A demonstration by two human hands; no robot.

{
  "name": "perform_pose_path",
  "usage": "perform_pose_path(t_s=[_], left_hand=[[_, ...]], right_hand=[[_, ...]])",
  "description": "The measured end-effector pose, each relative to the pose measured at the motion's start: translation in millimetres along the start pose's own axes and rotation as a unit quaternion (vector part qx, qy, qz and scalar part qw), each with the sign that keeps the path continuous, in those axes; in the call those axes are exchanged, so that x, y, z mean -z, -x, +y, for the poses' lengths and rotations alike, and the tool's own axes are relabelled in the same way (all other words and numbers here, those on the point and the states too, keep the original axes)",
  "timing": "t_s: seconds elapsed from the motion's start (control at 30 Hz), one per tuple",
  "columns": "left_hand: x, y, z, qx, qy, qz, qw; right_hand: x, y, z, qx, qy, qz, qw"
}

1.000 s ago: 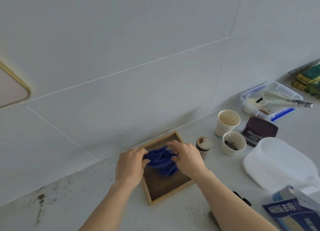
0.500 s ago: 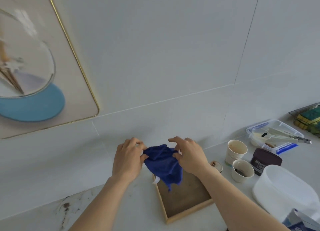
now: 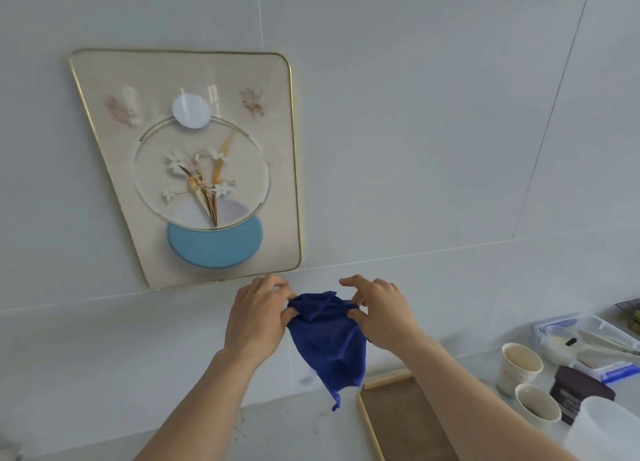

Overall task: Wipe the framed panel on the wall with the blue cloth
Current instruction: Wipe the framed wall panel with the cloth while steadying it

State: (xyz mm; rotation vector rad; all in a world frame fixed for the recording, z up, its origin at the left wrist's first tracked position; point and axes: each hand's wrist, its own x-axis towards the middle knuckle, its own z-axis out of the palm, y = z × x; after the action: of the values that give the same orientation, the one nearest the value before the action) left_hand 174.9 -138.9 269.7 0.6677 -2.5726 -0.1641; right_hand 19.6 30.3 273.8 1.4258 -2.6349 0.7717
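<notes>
The framed panel hangs on the white tiled wall at upper left; it has a thin gold rim, a beige ground, dried flowers in a ring and a light blue disc. Just below its lower right corner I hold the dark blue cloth in the air with both hands. My left hand pinches the cloth's left top edge, and my right hand pinches its right top edge. The cloth hangs bunched down between them, apart from the panel.
A wooden tray lies on the counter under my right forearm. To the right stand two paper cups, a dark brown tub, a clear lidded box with blue clips and a white plastic container.
Both hands have lifted the cloth off the wooden tray and up toward the wall. My view has swung up and left, so the whole framed panel now shows.
</notes>
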Motion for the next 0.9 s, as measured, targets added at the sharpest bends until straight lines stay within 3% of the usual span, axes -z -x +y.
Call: perform_pose_path(t_s=[0.3,0.43,0.6,0.7,0.77,0.9], left_hand=[[71.9,24.6,-57.2,0.025,0.006,0.054,0.998],[93.0,30.3,-68.2,0.046,0.019,0.085,0.995],[115.0,22.0,-73.7,0.073,0.116,0.118,0.984],[131.9,11.1,-64.4,0.018,0.215,0.116,0.970],[141.2,4.2,-52.6,-0.018,0.256,0.110,0.960],[150.3,-5.6,-28.2,-0.034,0.345,0.139,0.928]], right_hand=[[3.7,-10.5,-90.7,0.041,-0.025,0.010,0.999],[7.6,-16.3,-115.7,0.025,-0.138,0.029,0.990],[29.2,-20.3,-144.7,-0.038,-0.393,0.060,0.917],[46.9,-23.3,-161.6,-0.057,-0.500,0.100,0.858],[55.4,-26.8,-172.5,-0.074,-0.542,0.127,0.828],[63.8,-31.6,-189.3,-0.079,-0.552,0.146,0.817]])
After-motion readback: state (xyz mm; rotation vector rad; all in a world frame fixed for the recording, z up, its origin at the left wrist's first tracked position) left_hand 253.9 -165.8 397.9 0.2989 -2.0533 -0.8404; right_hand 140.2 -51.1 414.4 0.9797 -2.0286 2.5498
